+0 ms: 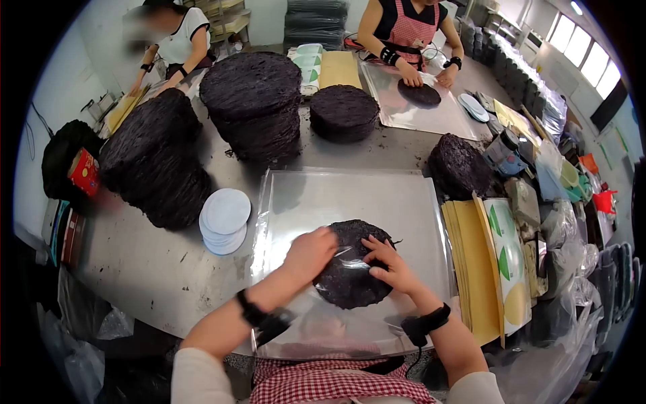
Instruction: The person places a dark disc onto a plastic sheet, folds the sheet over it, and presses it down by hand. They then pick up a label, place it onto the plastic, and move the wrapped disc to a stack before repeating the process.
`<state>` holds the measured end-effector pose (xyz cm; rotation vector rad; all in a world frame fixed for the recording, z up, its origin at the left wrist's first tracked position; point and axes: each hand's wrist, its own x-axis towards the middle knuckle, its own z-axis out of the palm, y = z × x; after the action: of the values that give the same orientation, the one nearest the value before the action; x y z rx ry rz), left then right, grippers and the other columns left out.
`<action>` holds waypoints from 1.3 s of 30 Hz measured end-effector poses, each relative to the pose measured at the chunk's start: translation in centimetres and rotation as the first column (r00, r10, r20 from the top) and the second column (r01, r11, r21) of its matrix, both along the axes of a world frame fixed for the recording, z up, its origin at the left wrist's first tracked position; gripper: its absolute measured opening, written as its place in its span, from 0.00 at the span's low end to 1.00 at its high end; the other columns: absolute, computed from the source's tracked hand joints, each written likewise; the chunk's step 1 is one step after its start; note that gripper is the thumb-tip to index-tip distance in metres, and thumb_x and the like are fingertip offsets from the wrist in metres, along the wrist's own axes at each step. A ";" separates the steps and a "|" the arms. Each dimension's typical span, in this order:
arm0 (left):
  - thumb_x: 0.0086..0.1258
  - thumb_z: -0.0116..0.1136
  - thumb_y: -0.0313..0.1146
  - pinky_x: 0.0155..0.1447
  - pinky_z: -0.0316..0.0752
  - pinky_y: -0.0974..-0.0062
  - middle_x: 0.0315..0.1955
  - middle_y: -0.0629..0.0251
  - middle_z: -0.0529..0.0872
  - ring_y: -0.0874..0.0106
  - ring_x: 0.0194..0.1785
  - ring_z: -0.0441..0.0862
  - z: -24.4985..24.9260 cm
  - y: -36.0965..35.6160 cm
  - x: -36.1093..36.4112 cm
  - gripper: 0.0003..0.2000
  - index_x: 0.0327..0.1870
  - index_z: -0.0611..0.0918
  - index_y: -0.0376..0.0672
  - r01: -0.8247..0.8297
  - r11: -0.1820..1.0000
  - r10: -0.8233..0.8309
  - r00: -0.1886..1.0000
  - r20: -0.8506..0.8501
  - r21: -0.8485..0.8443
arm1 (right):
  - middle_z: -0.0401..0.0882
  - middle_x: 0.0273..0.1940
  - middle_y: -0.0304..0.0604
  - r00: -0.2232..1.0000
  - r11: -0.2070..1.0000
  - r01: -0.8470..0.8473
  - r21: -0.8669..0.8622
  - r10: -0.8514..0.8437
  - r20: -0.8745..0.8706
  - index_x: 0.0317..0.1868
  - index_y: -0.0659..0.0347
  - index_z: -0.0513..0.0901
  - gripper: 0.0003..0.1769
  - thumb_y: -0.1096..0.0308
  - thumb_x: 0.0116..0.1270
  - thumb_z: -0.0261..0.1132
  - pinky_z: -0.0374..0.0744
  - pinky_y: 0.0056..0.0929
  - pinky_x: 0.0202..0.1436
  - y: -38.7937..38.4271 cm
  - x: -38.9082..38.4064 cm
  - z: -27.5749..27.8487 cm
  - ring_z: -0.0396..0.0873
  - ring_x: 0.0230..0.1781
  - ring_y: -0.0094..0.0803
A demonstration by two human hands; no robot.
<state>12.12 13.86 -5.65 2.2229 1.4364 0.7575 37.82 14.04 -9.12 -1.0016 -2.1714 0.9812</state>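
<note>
A round, dark disc that looks like dried seaweed [356, 286] lies on a clear plastic sheet [410, 195] in front of me. Glints of clear film show across the disc's upper half. My left hand [311, 252] rests at its upper left edge, fingers curled inward; whatever they pinch is hidden. Over the right side of the disc, my right hand [392, 264] has its fingers spread, the tips touching the surface. Both wrists wear black bands.
Tall stacks of dark discs [252, 114] stand at the back left, with a lower stack [344, 114] beside them. White round papers [225, 219] lie left; yellow envelopes [468, 262] and printed bags [505, 262] lie right. Across the table, a person [420, 40] handles another disc.
</note>
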 end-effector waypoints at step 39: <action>0.48 0.73 0.59 0.70 0.62 0.53 0.60 0.46 0.73 0.50 0.67 0.68 -0.2 -3.3 2.9 0.43 0.58 0.77 0.31 0.131 0.987 -0.097 0.947 -0.307 0.093 | 0.75 0.50 0.48 0.875 0.862 0.157 0.483 -0.348 0.336 0.61 0.61 0.75 0.36 0.63 0.49 0.72 0.70 0.50 0.61 -3.8 -3.0 1.1 0.73 0.55 0.47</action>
<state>15.00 10.58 -5.88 2.5741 1.4109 0.4852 34.86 10.27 -7.99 -1.3091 -2.3518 0.1251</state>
